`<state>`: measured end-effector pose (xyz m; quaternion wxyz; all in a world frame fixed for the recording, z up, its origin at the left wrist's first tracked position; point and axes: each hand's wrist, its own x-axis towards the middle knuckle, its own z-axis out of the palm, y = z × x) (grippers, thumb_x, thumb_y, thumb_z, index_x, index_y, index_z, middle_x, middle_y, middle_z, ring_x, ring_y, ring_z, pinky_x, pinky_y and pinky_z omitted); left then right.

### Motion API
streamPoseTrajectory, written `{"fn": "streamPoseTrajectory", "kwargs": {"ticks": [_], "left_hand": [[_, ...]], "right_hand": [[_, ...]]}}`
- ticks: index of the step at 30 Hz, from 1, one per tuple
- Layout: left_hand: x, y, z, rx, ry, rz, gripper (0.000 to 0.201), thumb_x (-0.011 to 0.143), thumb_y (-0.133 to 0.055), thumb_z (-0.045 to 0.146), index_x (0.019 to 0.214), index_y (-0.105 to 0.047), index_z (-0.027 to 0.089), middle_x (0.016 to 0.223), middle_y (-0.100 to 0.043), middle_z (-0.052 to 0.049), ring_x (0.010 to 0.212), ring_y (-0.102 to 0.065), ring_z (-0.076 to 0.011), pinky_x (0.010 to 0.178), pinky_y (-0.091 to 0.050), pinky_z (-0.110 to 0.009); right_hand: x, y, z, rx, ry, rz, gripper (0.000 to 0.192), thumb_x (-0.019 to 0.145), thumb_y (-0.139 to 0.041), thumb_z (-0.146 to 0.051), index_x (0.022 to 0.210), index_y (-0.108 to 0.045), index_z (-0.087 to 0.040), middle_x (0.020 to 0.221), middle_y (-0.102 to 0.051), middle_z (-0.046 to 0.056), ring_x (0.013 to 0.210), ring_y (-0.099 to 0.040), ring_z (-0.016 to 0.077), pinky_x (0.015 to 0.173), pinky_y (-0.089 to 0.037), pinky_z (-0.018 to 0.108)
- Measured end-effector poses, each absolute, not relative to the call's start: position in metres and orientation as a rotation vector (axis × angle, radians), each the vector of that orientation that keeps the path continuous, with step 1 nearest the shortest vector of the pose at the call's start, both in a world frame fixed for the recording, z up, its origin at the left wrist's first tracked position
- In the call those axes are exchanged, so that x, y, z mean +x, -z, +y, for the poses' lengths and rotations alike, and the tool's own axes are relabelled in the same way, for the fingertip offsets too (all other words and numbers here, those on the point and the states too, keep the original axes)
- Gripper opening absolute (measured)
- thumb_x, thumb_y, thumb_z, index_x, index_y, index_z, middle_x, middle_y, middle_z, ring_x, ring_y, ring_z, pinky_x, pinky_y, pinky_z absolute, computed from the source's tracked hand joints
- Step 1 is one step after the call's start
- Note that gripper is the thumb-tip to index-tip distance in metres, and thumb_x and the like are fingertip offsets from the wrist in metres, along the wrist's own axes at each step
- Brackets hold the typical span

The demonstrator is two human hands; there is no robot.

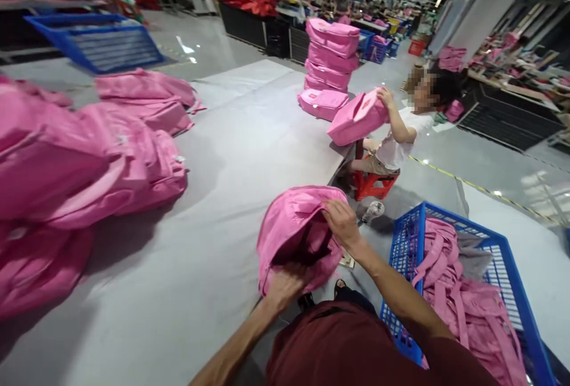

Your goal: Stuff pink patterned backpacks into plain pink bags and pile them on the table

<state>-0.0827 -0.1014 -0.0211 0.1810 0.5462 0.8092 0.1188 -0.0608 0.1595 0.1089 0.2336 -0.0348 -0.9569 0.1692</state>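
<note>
I hold a pink backpack at the near edge of the grey table, its opening turned toward me. My left hand grips the lower rim of that opening. My right hand pinches the upper edge of the fabric on the right side. The inside of the bag is dark and I cannot see what is in it.
A heap of pink backpacks lies on the table's left. A blue crate with pink bags stands at my right. A seated person on a red stool holds a pink backpack beside a stack of backpacks.
</note>
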Motion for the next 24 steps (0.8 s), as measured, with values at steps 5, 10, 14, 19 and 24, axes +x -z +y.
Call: {"fn": "streamPoseTrajectory", "kwargs": {"ticks": [5, 10, 14, 19, 24], "left_hand": [[-0.044, 0.012, -0.052, 1.827, -0.153, 2.04, 0.027, 0.105, -0.063, 0.03, 0.123, -0.083, 0.029, 0.102, -0.085, -0.015, 0.099, -0.084, -0.0371, 0.087, -0.067, -0.051], [-0.044, -0.025, -0.007, 2.245, -0.783, 2.007, 0.022, 0.113, -0.063, 0.025, 0.131, -0.075, 0.022, 0.114, -0.086, -0.009, 0.104, -0.081, -0.0263, 0.09, -0.062, -0.04], [-0.065, -0.052, 0.055, 2.254, -1.281, 2.179, 0.047, 0.109, -0.07, 0.023, 0.156, -0.064, 0.025, 0.144, -0.079, -0.012, 0.138, -0.069, -0.0295, 0.126, -0.046, -0.049], [-0.107, -0.037, 0.151, 2.074, -1.211, 2.178, 0.066, 0.104, -0.069, 0.038, 0.166, -0.057, 0.017, 0.163, -0.065, -0.022, 0.154, -0.058, -0.0384, 0.132, -0.039, -0.059], [-0.142, -0.022, 0.204, 1.787, -1.467, 1.955, 0.05, 0.096, -0.063, 0.032, 0.143, -0.077, 0.023, 0.133, -0.084, -0.013, 0.118, -0.078, -0.03, 0.111, -0.054, -0.047]], "right_hand": [[0.034, -0.086, 0.203, -0.44, -0.361, -2.574, 0.059, 0.125, -0.031, -0.05, 0.106, -0.078, -0.02, 0.101, -0.081, 0.011, 0.096, -0.076, 0.0243, 0.091, -0.06, 0.037], [0.104, -0.082, 0.222, -0.583, -0.062, -2.319, 0.038, 0.125, -0.044, -0.035, 0.101, -0.07, -0.021, 0.085, -0.073, 0.004, 0.078, -0.068, 0.019, 0.075, -0.052, 0.031], [0.12, -0.083, 0.246, -0.625, 0.054, -2.27, 0.032, 0.124, -0.047, -0.032, 0.099, -0.064, -0.021, 0.079, -0.067, 0.001, 0.071, -0.063, 0.0177, 0.071, -0.049, 0.029], [0.11, -0.074, 0.289, -0.669, 0.02, -2.304, 0.042, 0.124, -0.046, -0.033, 0.086, -0.058, -0.023, 0.07, -0.059, -0.002, 0.063, -0.059, 0.0158, 0.065, -0.045, 0.029], [0.09, -0.064, 0.348, -0.737, -0.339, -2.402, 0.06, 0.123, -0.043, -0.054, 0.074, -0.06, -0.023, 0.064, -0.058, -0.002, 0.057, -0.056, 0.0136, 0.06, -0.039, 0.029]]}}
